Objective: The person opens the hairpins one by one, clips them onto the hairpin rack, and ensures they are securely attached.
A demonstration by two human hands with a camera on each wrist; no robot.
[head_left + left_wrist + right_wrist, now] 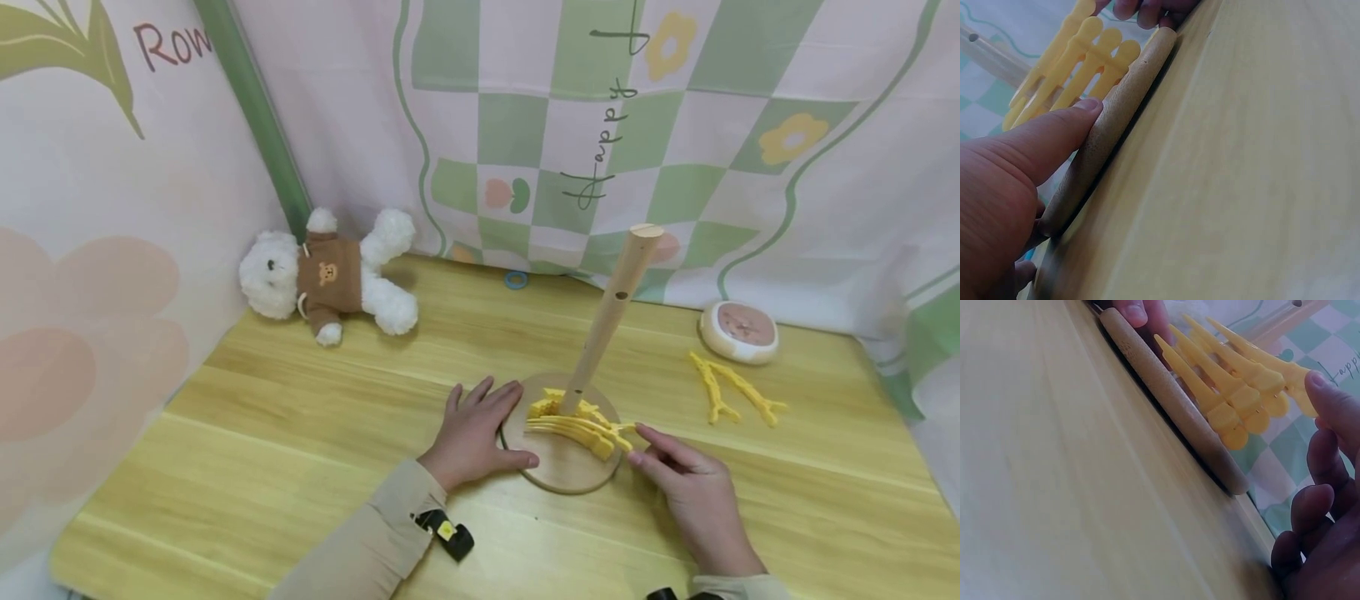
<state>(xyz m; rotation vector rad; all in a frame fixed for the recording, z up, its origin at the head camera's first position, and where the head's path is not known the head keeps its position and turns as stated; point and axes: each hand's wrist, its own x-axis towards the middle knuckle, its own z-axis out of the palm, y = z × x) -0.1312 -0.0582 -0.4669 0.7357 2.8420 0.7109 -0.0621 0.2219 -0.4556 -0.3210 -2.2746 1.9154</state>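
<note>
A round wooden base (558,477) lies on the table with a holed wooden post (611,312) rising from it. Around the post's foot sit several yellow plastic pieces (573,429), stacked on the base. My left hand (472,433) rests at the base's left side, fingers spread and fairly straight, with the thumb (1069,122) against the rim. On the right, my right hand (693,487) pinches the forked end of one yellow plastic branch piece (1300,381) between thumb and fingertips. Its other end lies over the stack.
Two loose yellow branch pieces (738,387) lie to the right, in front of a white and pink oval device (742,332). A white plush toy (330,275) in a brown top lies at the back left. Near the curtain is a small blue ring (516,279).
</note>
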